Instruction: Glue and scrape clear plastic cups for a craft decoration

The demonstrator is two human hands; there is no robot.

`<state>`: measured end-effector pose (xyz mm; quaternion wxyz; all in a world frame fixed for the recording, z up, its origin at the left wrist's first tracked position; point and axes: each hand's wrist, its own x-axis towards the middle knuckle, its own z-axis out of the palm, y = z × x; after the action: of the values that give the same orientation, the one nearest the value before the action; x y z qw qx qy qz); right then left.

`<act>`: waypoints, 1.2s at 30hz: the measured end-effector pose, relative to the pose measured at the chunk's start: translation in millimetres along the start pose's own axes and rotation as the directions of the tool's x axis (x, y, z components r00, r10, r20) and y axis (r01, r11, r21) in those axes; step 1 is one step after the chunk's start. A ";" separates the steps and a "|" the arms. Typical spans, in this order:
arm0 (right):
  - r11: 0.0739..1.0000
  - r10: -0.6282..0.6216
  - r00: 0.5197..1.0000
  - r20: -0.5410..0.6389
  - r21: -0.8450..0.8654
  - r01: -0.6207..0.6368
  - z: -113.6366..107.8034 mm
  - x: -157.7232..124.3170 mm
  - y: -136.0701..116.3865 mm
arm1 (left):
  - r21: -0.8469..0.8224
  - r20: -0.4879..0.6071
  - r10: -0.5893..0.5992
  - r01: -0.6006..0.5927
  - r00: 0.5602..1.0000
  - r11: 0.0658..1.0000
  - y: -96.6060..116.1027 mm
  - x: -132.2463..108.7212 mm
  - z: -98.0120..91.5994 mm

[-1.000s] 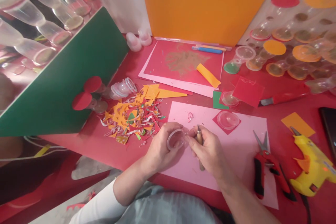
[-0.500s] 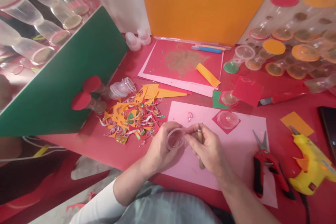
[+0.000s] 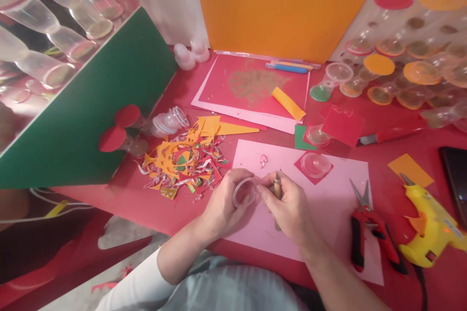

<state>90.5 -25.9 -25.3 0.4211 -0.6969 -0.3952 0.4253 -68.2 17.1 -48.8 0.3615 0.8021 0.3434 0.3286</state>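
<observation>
My left hand (image 3: 218,208) is closed around a small clear plastic cup (image 3: 243,194), whose round rim faces me. The fingertips of my right hand (image 3: 294,206) pinch at the cup's far side. That same hand also grips a slim wooden-handled tool (image 3: 278,187) with a metal end; its exact kind is unclear. Both hands are over a pink sheet (image 3: 328,204). Beyond them on the sheet lie a small curled scrap (image 3: 263,160) and a clear cup (image 3: 314,164) standing on a red paper square.
Red-handled shears (image 3: 372,228) lie open at right beside a yellow glue gun (image 3: 432,228). A red utility knife (image 3: 397,133) is farther back. Paper scraps (image 3: 186,155) heap at left near stacked cups (image 3: 170,121) and a green board (image 3: 109,107). Cup hourglasses (image 3: 379,65) stand at back right.
The cup has tilted slightly in my left hand, and my right fingers have shifted a little on its edge. The tool has turned slightly with my right hand.
</observation>
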 end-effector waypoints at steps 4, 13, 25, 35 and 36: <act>1.000 0.003 1.000 0.010 -0.002 -0.003 -1.1 -0.3 -0.9 | 0.013 -0.011 0.033 -0.033 0.999 0.999 -0.5 0.1 1.1; 0.985 0.104 0.991 0.079 0.128 -0.114 -1.7 -0.7 -2.8 | -0.031 -0.053 -0.003 0.001 0.999 1.000 0.0 -0.9 2.0; 0.996 -0.034 0.996 -0.082 0.080 0.040 -8.8 0.2 4.1 | -0.060 -0.049 -0.025 0.022 0.998 0.998 4.1 1.8 -6.7; 0.966 -0.254 0.964 0.078 -0.022 0.256 -12.6 -2.6 11.3 | -0.100 -0.062 -0.106 0.099 0.992 0.990 -1.9 -2.2 -6.5; 0.965 -0.257 0.962 0.092 -0.037 0.261 -12.6 -2.4 11.3 | -0.116 -0.068 -0.133 0.125 0.989 0.985 -2.2 -3.5 -5.9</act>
<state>103.6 -35.0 -31.5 0.4386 -0.6302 -0.5109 0.3865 -75.4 17.6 -48.4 0.4130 0.7437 0.3893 0.3533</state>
